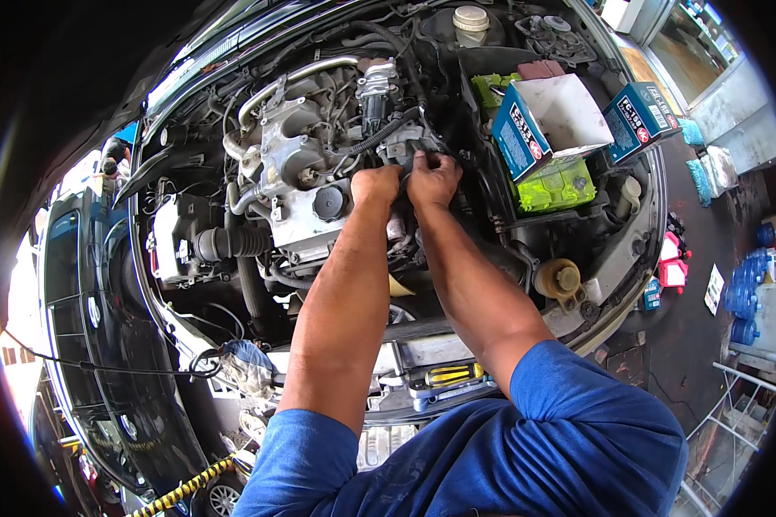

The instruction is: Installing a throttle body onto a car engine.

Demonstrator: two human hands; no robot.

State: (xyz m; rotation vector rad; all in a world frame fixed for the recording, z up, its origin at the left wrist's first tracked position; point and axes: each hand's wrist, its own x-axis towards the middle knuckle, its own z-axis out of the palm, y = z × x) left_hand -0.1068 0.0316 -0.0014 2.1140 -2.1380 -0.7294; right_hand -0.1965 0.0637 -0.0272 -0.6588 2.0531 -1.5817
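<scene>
Both of my hands reach into the middle of an open engine bay. My left hand [375, 183] has curled fingers at a dark part beside a black corrugated hose [371, 136]. My right hand [431, 177] is close to its right, fingers bent around a dark piece near a dull metal housing [397, 148]. What either hand holds is hidden or too small to make out. Left of them is the silver engine cover [297, 233] with a black filler cap [329, 203]. A metal valve assembly [378, 86] stands above them.
Cardboard boxes [526, 129] rest on a yellow-green battery [556, 194] at right. An amber reservoir [556, 280] sits lower right. A yellow screwdriver [447, 376] and wrenches lie along the front edge. A dark car [103, 362] stands at left, water bottles [741, 297] at far right.
</scene>
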